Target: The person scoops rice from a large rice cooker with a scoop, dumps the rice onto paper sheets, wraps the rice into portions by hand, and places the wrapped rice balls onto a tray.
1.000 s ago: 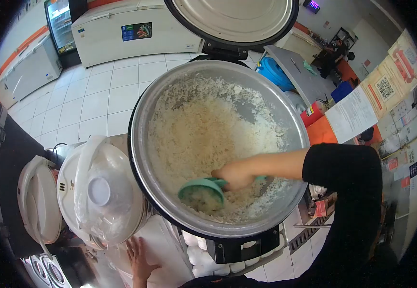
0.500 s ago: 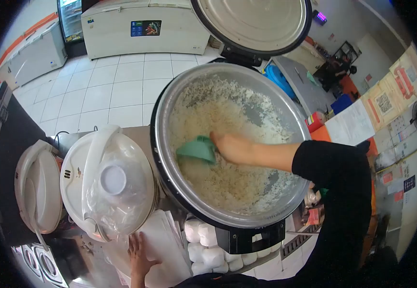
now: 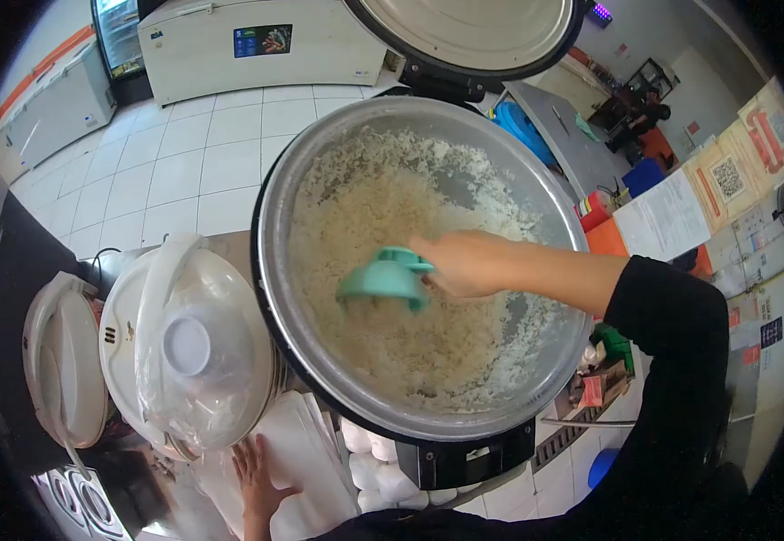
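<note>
A big round cooker pot (image 3: pixel 276 298) with a metal inner wall holds white rice (image 3: pixel 365 212), some of it stuck to the sides. Over the rice, my right hand (image 3: pixel 464 263) is closed round the handle of a green scoop (image 3: pixel 383 279), whose bowl is tilted and slightly blurred. My left hand (image 3: pixel 258 482) lies with fingers spread on a stack of white paper (image 3: pixel 306 460), below a white rice cooker (image 3: pixel 130 316). On that cooker's lid are clear plastic bags and a small white bowl (image 3: pixel 188 345).
The pot's raised lid (image 3: pixel 473 32) stands behind it. Another white cooker (image 3: pixel 67 361) is at the left. White foam boxes (image 3: pixel 392 478) sit below the pot. Chest freezers (image 3: pixel 261 54) line the back. A person (image 3: pixel 649 117) is far off at the right, beyond a grey table (image 3: pixel 563 135).
The scoop has lifted from the lower rice toward the pot's middle, and its bowl has tipped over. My left hand has stayed on the paper. The view has shifted slightly.
</note>
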`<state>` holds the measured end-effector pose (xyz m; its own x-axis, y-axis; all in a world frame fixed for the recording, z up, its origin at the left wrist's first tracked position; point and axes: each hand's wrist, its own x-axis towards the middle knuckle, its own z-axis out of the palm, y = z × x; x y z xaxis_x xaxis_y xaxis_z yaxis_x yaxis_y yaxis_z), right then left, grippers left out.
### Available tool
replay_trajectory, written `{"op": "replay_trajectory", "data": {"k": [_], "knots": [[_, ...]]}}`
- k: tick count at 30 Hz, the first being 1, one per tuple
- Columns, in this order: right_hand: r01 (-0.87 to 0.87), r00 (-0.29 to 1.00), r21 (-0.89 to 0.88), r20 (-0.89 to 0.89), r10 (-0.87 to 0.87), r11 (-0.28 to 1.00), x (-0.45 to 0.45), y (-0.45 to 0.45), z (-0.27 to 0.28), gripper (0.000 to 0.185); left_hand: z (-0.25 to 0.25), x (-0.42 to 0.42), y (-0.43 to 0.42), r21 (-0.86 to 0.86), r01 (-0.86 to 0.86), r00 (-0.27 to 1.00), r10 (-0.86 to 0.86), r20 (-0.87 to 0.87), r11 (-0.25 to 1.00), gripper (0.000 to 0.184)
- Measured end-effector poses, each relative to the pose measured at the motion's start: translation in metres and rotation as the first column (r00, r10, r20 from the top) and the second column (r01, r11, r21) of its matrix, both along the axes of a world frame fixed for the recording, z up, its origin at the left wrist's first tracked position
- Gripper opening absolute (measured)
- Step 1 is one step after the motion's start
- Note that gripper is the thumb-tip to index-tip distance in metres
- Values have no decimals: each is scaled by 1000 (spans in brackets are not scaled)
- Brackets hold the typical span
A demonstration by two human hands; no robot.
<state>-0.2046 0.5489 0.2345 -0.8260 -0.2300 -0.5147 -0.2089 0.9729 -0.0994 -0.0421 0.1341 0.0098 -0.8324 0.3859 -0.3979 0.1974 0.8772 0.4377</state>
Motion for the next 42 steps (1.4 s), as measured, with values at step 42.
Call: {"op": "replay_trajectory", "data": {"k": [42], "knots": [[110, 978, 181, 154, -138, 977, 16, 0, -24, 25, -8, 0, -7, 22, -13, 1000, 13, 12, 1000, 126]]}}
